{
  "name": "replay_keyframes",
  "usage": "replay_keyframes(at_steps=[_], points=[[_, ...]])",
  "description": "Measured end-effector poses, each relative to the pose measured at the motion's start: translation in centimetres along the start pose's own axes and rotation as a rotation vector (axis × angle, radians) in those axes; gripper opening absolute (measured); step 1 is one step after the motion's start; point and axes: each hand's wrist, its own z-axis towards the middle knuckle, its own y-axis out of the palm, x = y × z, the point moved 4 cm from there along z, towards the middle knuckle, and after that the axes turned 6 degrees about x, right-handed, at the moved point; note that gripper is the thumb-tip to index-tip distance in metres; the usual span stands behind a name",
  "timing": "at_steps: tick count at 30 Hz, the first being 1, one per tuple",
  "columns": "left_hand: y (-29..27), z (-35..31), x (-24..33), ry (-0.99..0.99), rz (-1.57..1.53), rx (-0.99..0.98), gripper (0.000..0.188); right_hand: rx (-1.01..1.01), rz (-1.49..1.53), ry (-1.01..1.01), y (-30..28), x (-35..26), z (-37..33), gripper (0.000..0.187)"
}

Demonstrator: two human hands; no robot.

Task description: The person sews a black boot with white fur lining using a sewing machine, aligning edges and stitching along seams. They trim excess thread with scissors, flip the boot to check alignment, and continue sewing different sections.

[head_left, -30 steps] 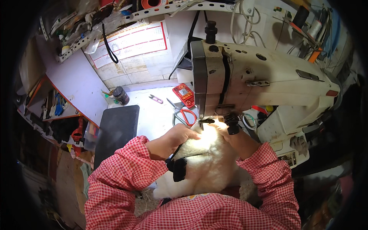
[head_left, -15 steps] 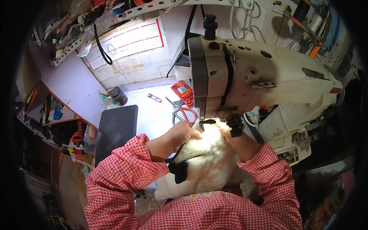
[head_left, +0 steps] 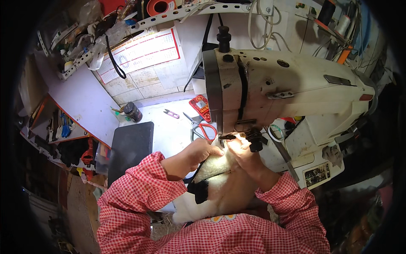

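Observation:
A white fluffy piece of fleece (head_left: 224, 186) with black trim (head_left: 199, 190) hangs from under the head of a large cream sewing machine (head_left: 270, 91) toward my lap. My left hand (head_left: 195, 153) is closed on the fleece's upper left edge, thumb on top. On the other side of the machine's brightly lit needle area, my right hand (head_left: 246, 155) grips the fleece close to the presser foot. Its fingertips are partly lost in the glare and behind the machine's black knob (head_left: 254, 137). The needle itself cannot be made out.
Scissors (head_left: 206, 130) with red and green handles lie beyond my left hand, near pink thread snips (head_left: 171, 114) and a red case (head_left: 199, 106). A dark flat board (head_left: 132, 144) and a dark jar (head_left: 133, 111) are at left. A tape roll (head_left: 275, 132) sits behind the machine.
My right hand has come left and shows more fully beside the needle area, its fingers now on the fleece there. My left hand stays about where it was. The view has shifted slightly.

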Motion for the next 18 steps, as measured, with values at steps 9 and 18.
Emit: replay_keyframes(at_steps=[9, 18], points=[[0.0, 0.6, -0.5, -0.025, -0.132, 0.016, 0.023, 0.064, -0.103, -0.067, -1.4, -5.1, -4.7, 0.022], [0.5, 0.3, -0.6, 0.088, -0.042, -0.009, 0.021, 0.147, -0.264, -0.463, -2.6, -10.2, -6.8, 0.016]])
